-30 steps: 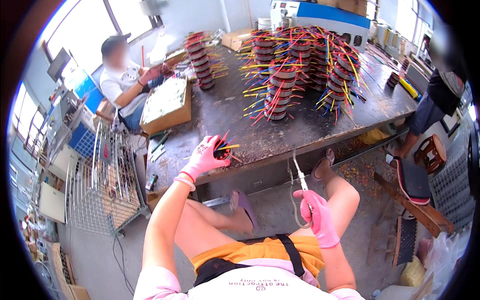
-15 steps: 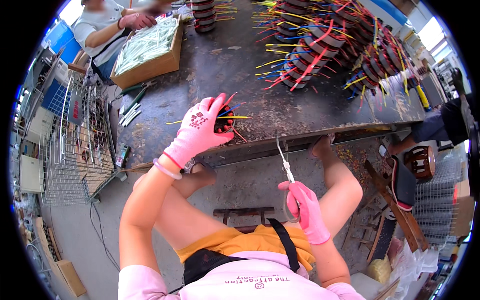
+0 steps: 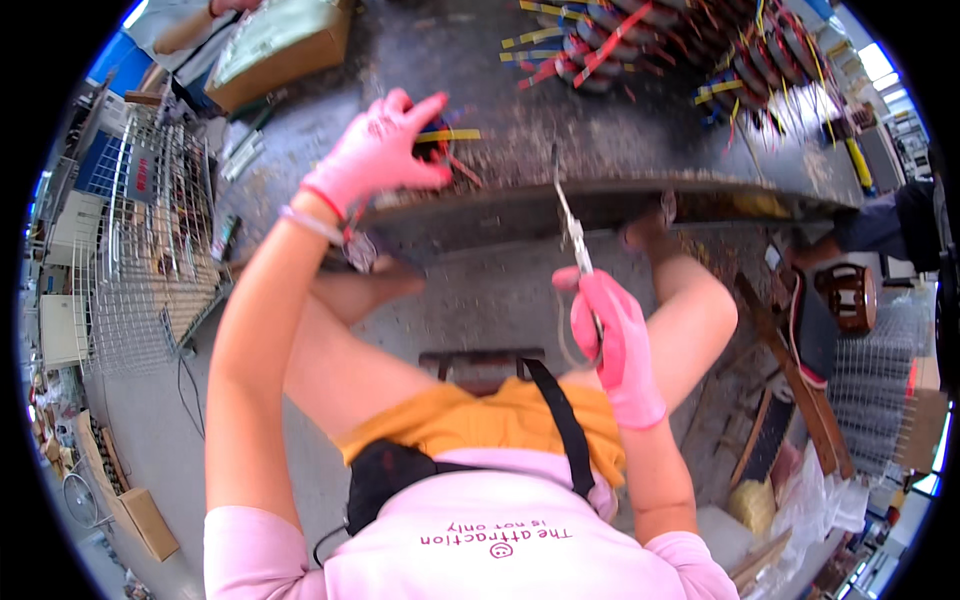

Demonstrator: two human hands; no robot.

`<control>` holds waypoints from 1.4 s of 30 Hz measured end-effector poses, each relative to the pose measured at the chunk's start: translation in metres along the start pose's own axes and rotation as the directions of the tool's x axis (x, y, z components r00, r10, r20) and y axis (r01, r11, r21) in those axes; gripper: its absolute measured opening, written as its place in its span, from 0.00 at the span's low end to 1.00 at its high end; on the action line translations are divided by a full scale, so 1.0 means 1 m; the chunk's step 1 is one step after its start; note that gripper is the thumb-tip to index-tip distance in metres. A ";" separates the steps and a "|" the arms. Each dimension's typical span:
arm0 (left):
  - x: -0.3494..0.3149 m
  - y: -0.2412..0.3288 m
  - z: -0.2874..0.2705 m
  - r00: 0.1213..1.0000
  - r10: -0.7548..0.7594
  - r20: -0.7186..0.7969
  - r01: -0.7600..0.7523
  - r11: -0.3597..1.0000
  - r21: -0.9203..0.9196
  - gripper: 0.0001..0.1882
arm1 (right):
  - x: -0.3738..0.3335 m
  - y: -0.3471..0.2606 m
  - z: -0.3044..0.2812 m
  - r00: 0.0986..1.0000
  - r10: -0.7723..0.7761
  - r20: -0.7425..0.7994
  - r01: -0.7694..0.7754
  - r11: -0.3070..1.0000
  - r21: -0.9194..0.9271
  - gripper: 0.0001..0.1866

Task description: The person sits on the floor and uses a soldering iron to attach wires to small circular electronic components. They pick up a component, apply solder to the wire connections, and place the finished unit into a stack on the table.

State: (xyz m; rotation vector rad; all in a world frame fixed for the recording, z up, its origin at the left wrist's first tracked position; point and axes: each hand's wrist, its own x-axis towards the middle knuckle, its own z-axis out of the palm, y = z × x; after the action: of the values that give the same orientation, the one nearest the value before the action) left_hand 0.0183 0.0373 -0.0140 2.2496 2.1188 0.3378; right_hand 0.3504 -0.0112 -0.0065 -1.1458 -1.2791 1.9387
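My left hand [image 3: 385,150], in a pink glove, grips a small dark wound coil [image 3: 436,148] with yellow and red leads at the front edge of the dark workbench [image 3: 560,170]. My right hand [image 3: 612,338], also in a pink glove, holds thin metal scissors [image 3: 572,222] by the handles over my lap. The blades point up toward the bench edge. The two hands are apart, the scissors tip to the right of the coil.
Stacks of wound coils [image 3: 720,50] with coloured leads crowd the far bench. A cardboard box [image 3: 285,50] sits at the back left by another person's arm [image 3: 190,28]. A wire rack [image 3: 150,240] stands on my left, a wooden stool [image 3: 850,295] on my right.
The view has tilted down toward my lap. My left hand stays on the coil at the bench edge; my right hand still holds the scissors, now raised nearer the bench.
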 end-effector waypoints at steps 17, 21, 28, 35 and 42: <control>-0.005 -0.003 0.018 0.990 -0.144 0.016 0.144 0.990 0.002 0.55 | -0.032 0.004 -0.017 0.998 -0.059 -0.024 0.059 0.998 -0.012 0.18; -0.013 -0.003 0.015 0.987 -0.158 -0.012 0.158 0.987 -0.025 0.53 | -0.031 0.001 -0.019 0.999 -0.033 -0.014 0.032 0.999 -0.028 0.18; -0.021 0.019 -0.016 0.995 -0.101 0.013 0.101 0.990 -0.094 0.48 | -0.015 0.005 0.001 1.000 -0.015 0.000 0.015 0.997 -0.070 0.18; -0.024 -0.001 0.007 0.994 -0.076 -0.080 0.067 0.991 -0.117 0.54 | -0.008 0.003 0.027 0.998 0.003 -0.067 -0.010 0.994 -0.105 0.17; -0.026 -0.010 0.019 0.984 -0.069 -0.166 0.040 0.984 -0.172 0.50 | -0.009 -0.004 0.046 0.992 -0.046 -0.115 0.034 0.994 -0.106 0.17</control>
State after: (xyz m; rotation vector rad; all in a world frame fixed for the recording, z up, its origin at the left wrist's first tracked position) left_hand 0.0109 0.0145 -0.0378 2.1340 2.1334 0.7030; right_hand 0.3146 -0.0374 0.0083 -1.2554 -1.3424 1.7665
